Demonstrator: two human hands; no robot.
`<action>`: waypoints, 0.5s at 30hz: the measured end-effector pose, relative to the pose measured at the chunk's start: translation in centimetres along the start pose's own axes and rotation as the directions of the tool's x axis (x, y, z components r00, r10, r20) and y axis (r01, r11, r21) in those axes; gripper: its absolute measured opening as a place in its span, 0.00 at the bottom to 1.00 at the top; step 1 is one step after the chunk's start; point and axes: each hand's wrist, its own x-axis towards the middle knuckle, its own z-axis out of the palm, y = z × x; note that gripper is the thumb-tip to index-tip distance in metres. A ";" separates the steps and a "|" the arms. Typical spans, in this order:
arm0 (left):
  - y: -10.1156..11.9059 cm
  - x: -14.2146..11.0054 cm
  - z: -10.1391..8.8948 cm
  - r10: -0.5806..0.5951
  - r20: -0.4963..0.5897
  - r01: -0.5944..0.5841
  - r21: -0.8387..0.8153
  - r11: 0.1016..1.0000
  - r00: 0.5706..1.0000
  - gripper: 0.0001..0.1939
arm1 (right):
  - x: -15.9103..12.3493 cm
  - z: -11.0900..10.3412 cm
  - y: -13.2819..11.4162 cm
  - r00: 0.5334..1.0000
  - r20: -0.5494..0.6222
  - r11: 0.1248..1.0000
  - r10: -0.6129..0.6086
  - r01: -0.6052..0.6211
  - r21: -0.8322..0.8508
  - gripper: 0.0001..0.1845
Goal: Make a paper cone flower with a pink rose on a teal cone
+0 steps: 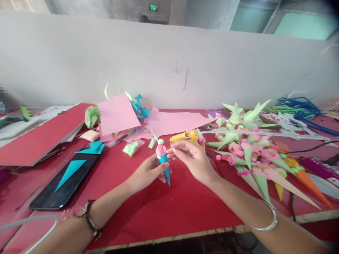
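Note:
Between the fingers of my left hand (148, 168) is a small blue paper cone (163, 158), its tip pointing down. A pink rounded filling (160, 149) sits in the cone's mouth, topped by a pale green ball (160, 141); tiny pale dots show along the rim. My right hand (194, 160) is beside the rim with thumb and fingers pinched together. A small pale spot shows at its fingertips; whether it is a bead or a nail I cannot tell. Just behind that hand lies a yellow glue gun (182, 137) with a long clear glue stick (246, 132).
To the right is a pile of finished paper cones (247, 155). Pink paper sheets (119, 114) and a bag of green clay-like stuff (132, 147) lie behind. At left, a black phone (53, 194) carries blue paper pieces (70, 171). A white partition (159, 63) stands behind the red table (169, 215).

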 end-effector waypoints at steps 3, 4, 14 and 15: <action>0.0 0.0 0.0 0.003 0.004 -0.003 0.002 1.000 1.000 0.16 | 0.0 0.0 -0.1 1.000 -0.004 1.000 0.013 -0.013 0.003 0.07; 0.0 0.0 0.1 0.006 0.002 -0.006 0.005 1.000 1.000 0.15 | 0.0 -0.1 -0.1 1.000 -0.003 1.000 0.016 -0.016 -0.003 0.07; 0.5 -0.1 0.3 0.003 -0.016 -0.003 0.002 1.000 1.000 0.12 | 0.1 -0.3 0.1 0.997 -0.069 0.986 -0.036 0.024 -0.166 0.04; 0.5 -0.1 0.3 0.006 -0.012 -0.006 -0.004 1.000 1.000 0.12 | 0.1 -0.3 0.1 0.997 -0.065 0.983 -0.040 0.028 -0.181 0.04</action>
